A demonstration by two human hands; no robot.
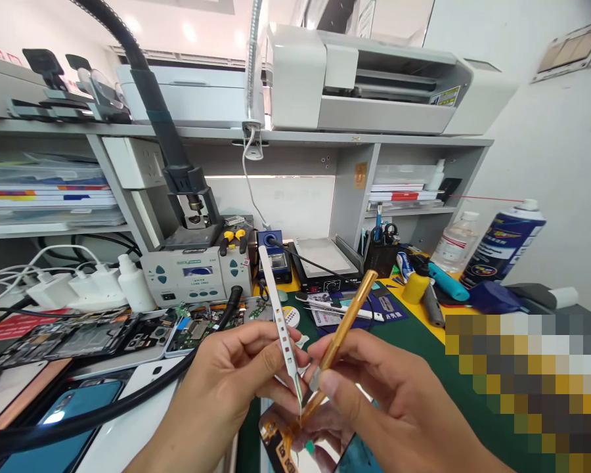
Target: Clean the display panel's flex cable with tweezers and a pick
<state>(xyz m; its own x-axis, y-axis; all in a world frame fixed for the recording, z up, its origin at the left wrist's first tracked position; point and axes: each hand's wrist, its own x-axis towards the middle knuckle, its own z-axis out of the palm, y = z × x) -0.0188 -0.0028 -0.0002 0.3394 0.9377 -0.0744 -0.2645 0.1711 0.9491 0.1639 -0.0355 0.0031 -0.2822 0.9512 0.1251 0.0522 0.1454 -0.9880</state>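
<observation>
White tweezers (276,305) with a row of square holes stand upright in my left hand (231,384), tips pointing down. My right hand (394,387) grips a slim gold pen-shaped tool (355,309) like a pencil, slanted up to the right. Its working end is hard to make out behind the fingers. Both tools come together over a shiny phone screen part (276,447) with an orange flex cable, partly covered by my right hand. The tweezer tips are at the cable; whether they pinch it I cannot tell. A small green piece (310,447) lies on the shiny surface.
Phones, including a blue one (69,420), and circuit boards crowd the left side. A black hose (142,407) crosses there. A soldering station (197,276) and hot plate (325,256) stand behind. Tools lie on the green mat (423,387); a spray can (502,243) stands right.
</observation>
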